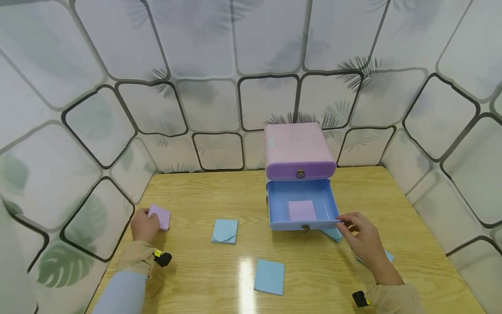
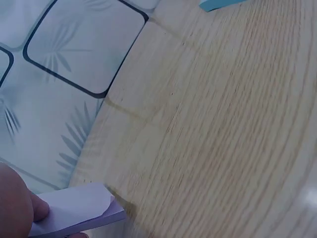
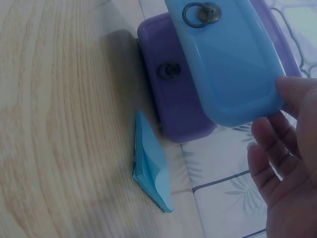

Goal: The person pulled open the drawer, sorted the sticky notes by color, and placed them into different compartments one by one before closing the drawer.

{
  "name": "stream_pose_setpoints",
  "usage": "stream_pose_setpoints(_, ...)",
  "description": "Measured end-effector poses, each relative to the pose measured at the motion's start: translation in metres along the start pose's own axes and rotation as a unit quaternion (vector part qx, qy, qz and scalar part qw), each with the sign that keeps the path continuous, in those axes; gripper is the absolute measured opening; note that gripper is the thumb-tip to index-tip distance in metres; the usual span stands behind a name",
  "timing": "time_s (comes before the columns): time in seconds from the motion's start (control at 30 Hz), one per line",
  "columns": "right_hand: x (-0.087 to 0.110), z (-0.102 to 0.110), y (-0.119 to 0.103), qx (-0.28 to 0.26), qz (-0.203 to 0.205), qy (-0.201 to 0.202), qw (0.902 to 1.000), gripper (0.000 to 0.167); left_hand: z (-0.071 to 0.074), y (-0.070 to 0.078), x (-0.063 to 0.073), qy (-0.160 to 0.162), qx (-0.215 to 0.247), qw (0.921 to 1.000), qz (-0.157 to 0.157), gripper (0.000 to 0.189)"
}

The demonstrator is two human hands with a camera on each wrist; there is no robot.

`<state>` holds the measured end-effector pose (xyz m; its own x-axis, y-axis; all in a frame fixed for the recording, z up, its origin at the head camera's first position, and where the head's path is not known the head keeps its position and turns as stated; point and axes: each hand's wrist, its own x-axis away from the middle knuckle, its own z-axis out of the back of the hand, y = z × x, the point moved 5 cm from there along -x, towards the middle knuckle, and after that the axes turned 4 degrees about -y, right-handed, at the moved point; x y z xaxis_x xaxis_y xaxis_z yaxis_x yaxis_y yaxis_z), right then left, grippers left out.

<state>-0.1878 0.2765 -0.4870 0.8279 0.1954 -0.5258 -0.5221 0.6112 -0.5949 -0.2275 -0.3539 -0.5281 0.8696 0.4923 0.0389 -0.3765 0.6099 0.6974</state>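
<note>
both arms (image 1: 127,285) reach forward, spread apart, left fingers (image 2: 39,208) and right fingers (image 3: 270,140) pinching.

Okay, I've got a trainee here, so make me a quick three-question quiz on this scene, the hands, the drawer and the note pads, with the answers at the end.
1. True or false: the right hand is touching the note pad inside the blue drawer.
2. What colour is that note pad? A: blue. B: purple. C: yellow.
3. Which hand is holding a pad?

Key:
1. False; it touches the drawer's front corner.
2. B.
3. The left hand, which holds another purple pad.
</note>
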Motion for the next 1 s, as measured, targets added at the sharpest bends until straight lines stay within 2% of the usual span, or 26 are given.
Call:
stream_pose_setpoints(0.27, 0.001, 0.000, 0.001, 0.003, -0.002, 0.001, 1.0000, 0.022, -0.009, 0.027, 0.012, 0.010, 0.032, 0.9992, -0.023, 0.034)
stream_pose_setpoints(0.47, 0.001, -0.001, 0.001, -0.005, -0.005, 0.009, 0.9999, 0.021, -0.017, 0.051, 0.020, 0.004, 0.058, 0.9971, -0.049, 0.030)
stream_pose_setpoints(0.63, 0.001, -0.001, 0.001, -0.016, -0.010, 0.016, 0.9997, 0.021, -0.026, 0.069, 0.027, -0.025, 0.110, 0.9920, -0.056, 0.028)
stream_pose_setpoints(0.8, 0.000, -0.001, 0.000, -0.016, -0.009, 0.021, 0.9996, 0.022, -0.038, 0.083, 0.035, -0.064, 0.164, 0.9831, -0.052, 0.026)
stream_pose_setpoints(1.0, 0.001, -0.001, 0.002, -0.006, -0.009, 0.008, 0.9999, 0.021, -0.049, 0.101, 0.045, -0.089, 0.195, 0.9744, -0.066, 0.025)
